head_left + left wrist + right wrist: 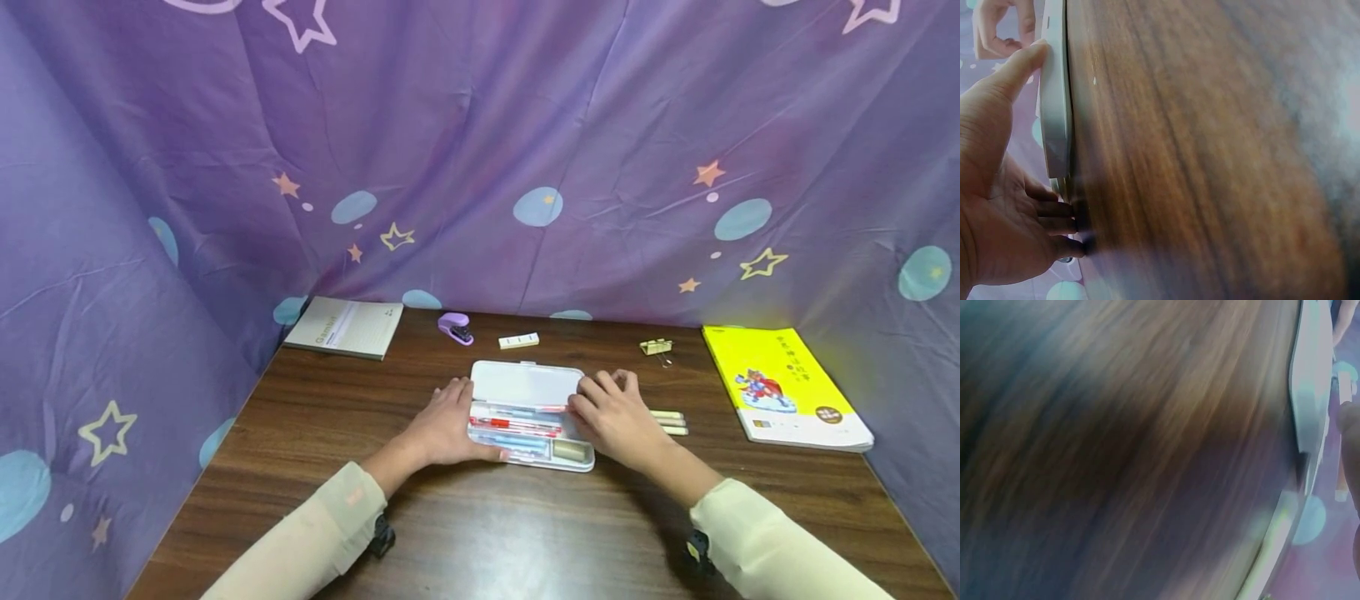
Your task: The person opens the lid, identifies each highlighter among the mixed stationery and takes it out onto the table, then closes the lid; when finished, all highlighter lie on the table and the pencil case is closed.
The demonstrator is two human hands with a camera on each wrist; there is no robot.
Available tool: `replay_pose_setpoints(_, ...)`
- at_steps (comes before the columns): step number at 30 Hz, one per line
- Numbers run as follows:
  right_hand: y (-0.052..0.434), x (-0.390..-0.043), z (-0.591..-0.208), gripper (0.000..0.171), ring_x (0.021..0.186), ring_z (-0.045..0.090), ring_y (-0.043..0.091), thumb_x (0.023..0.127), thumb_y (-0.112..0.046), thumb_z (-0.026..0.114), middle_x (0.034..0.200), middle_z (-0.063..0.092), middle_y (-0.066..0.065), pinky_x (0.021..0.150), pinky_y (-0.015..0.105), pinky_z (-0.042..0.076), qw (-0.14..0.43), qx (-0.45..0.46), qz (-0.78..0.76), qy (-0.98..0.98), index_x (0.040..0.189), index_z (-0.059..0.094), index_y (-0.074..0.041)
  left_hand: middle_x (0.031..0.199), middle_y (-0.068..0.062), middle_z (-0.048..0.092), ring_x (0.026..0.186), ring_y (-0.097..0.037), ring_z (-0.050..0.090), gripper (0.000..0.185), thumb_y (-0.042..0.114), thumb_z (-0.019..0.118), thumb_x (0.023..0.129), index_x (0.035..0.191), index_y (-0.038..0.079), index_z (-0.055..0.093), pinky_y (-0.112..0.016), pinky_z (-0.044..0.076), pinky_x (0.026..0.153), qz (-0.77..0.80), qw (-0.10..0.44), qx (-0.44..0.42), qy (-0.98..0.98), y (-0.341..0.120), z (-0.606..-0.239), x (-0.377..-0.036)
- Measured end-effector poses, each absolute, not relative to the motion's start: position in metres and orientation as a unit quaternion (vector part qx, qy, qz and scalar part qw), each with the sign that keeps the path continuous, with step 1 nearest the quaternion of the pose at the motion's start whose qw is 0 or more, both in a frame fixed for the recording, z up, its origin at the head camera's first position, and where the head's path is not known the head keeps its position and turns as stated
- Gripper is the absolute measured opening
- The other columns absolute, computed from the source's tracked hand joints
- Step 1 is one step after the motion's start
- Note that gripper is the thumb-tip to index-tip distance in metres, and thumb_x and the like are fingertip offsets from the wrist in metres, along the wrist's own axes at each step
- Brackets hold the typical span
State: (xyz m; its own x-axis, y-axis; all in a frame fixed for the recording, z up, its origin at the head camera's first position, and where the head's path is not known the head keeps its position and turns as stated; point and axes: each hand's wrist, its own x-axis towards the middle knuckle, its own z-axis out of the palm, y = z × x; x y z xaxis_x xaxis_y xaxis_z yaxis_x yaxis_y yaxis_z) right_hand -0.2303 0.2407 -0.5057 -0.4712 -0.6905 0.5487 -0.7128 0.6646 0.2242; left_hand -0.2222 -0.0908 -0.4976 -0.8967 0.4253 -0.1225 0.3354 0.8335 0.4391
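Pencil case (531,414) lies open at the table's (480,533) centre, a hand on each end.

Head view: the left hand (447,423) rests at the case's 9 o'clock, fingers straight along its edge and thumb across the front rim. The right hand (611,417), at 3 o'clock, curls its fingers and appears to pinch a red pen (551,408) at the tray's edge. The pen seems to be going in or coming out; next calls for a level slide along the tray. A stapler (455,327) sits at 11 o'clock, a notebook (347,327) at 10, clips (656,346) at 1, a yellow book (783,386) and two sticks (670,422) at 3; nothing blocks the case.
Left wrist view: the thumb (1019,65) presses the case's white wall (1055,112).
Right wrist view: blurred; fingers cannot be told.
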Motion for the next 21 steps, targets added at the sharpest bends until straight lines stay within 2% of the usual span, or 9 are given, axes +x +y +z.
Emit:
replay_pose_setpoints(5,0.256,-0.227,-0.505,0.022,0.091,0.058,0.031,0.087,-0.017,0.086,0.098,0.063,0.007,0.084,0.062,0.047,0.309,0.405,0.018,-0.860,0.102,0.072,-0.010,0.182,-0.027,0.023,0.171,-0.043,0.022,0.145,0.084,0.082,0.078,0.174,-0.005,0.019,-0.055,0.019,0.142,0.207,0.108,0.201,0.951,-0.091,-0.498,-0.222)
replay_pose_setpoints(11,0.276,-0.221,-0.506,0.018,0.091,0.058,0.030,0.089,-0.018,0.082,0.097,0.062,0.004,0.085,0.064,0.047,0.301,0.393,0.009,-0.868,0.103,0.072,-0.011,0.182,-0.028,0.023,0.171,-0.042,0.022,0.144,0.083,0.082,0.080,0.173,-0.006,0.019,-0.055,0.019,0.142,0.200,0.108,0.202,0.953,-0.090,-0.497,-0.222)
replay_pose_setpoints(17,0.298,-0.216,-0.509,0.024,0.093,0.059,0.031,0.085,-0.016,0.083,0.099,0.063,0.005,0.087,0.068,0.046,0.298,0.388,0.008,-0.872,0.105,0.071,-0.011,0.182,-0.028,0.023,0.172,-0.042,0.021,0.144,0.083,0.082,0.080,0.173,-0.006,0.019,-0.056,0.019,0.142,0.201,0.110,0.202,0.952,-0.090,-0.496,-0.221)
replay_pose_setpoints(19,0.306,-0.213,-0.510,0.021,0.093,0.060,0.031,0.089,-0.019,0.079,0.099,0.063,0.005,0.087,0.069,0.046,0.294,0.384,0.005,-0.875,0.106,0.071,-0.011,0.182,-0.027,0.023,0.172,-0.042,0.021,0.144,0.084,0.081,0.079,0.174,-0.006,0.019,-0.056,0.019,0.142,0.201,0.110,0.201,0.952,-0.090,-0.496,-0.221)
replay_pose_setpoints(21,0.313,-0.212,-0.512,0.015,0.094,0.059,0.032,0.098,-0.025,0.068,0.099,0.063,0.004,0.086,0.069,0.046,0.290,0.380,0.001,-0.878,0.105,0.071,-0.011,0.182,-0.027,0.022,0.172,-0.041,0.021,0.145,0.085,0.080,0.079,0.174,-0.005,0.018,-0.055,0.019,0.142,0.199,0.113,0.198,0.953,-0.090,-0.496,-0.221)
